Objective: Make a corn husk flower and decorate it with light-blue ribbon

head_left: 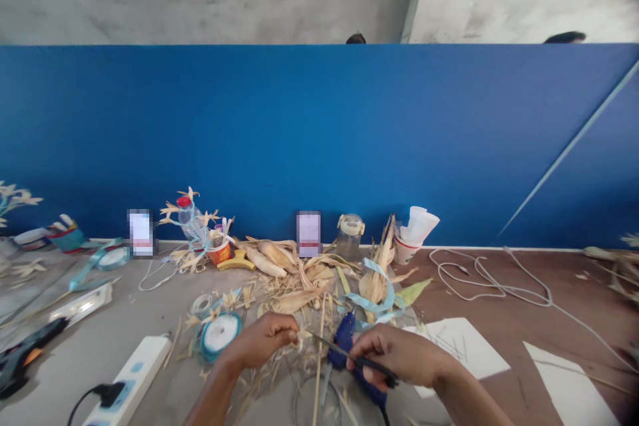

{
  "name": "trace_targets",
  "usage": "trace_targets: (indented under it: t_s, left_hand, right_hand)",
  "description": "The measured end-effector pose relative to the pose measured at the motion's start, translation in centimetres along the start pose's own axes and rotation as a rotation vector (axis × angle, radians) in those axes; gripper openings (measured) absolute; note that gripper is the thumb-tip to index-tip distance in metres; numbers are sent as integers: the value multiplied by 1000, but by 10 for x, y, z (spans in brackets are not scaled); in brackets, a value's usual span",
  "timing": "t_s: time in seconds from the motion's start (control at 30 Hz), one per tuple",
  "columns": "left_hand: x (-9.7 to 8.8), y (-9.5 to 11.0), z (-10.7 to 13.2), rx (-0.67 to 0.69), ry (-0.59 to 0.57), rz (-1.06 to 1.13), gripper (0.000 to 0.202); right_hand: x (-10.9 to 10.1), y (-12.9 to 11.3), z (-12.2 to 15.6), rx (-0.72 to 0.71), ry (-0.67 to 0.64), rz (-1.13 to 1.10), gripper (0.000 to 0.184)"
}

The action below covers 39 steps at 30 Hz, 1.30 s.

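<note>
My right hand (392, 351) is closed around the black handles of a pair of scissors (373, 367), and their blades point left toward my other hand. My left hand (267, 339) is closed in a pinch on a small pale piece of corn husk (303, 334) near the scissor tips. I cannot tell whether the blades touch it. Below the scissors lies a blue glue gun (342, 333), partly covered by my right hand. Dry corn husks (272, 258) are heaped behind both hands, with scraps strewn under them. Next to my left wrist lies a roll of blue ribbon (220, 331).
A white power strip (137, 376) and a black glue gun (30, 353) lie at left. Along the blue partition (319, 133) stand a jar (349, 236), a paper cup (405, 251) and a bottle with husk flowers (188, 216). White paper (464, 346) and a cable (499, 289) lie right.
</note>
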<state>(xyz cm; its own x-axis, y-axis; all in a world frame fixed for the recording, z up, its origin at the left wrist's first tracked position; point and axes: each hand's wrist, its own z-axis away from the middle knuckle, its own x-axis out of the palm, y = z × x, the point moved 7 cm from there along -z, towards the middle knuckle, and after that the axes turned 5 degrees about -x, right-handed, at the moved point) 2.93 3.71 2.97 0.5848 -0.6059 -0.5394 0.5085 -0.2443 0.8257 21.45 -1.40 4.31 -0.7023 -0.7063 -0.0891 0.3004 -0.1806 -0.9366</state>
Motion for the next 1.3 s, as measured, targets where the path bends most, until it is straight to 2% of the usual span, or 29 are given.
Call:
trace_targets:
  t_s: [0.07,0.13,0.23,0.3,0.43,0.57,0.67,0.77,0.9,1.13,1.3]
  left_hand:
    - [-1,-3,0,-7,14,29,36]
    - [-5,-9,-1,-31,69,98,37]
    - [-14,-22,-2,-67,228,317,43]
    - [-19,-28,-2,-65,322,502,45]
    - [-18,-25,-5,-5,374,737,42]
    - [-16,-23,-7,2,418,814,43]
    - [-13,-23,-8,9,393,849,45]
    - [-14,-25,-7,15,382,854,46]
    - [-17,-27,-2,30,406,826,46]
    - [-18,-26,6,-7,377,677,37]
    - [-17,-26,6,-86,388,593,41]
  right_hand:
    - [-4,1,-1,-8,42,20,23]
    - [-12,2,-3,-28,137,49,22]
    - [-26,-4,-10,-111,297,184,21]
    - [-34,-8,-17,-151,406,368,19]
    - [-47,-9,-33,-60,621,688,27]
    - [-49,-8,-47,-16,735,705,38]
    - [-43,-13,-56,-140,716,537,31]
    - [-33,-16,-66,-289,613,255,26]
    - [-24,-22,-68,-386,538,2,28]
    - [-6,-42,-56,-378,466,-33,29]
    - [6,-48,-47,-373,364,-70,28]
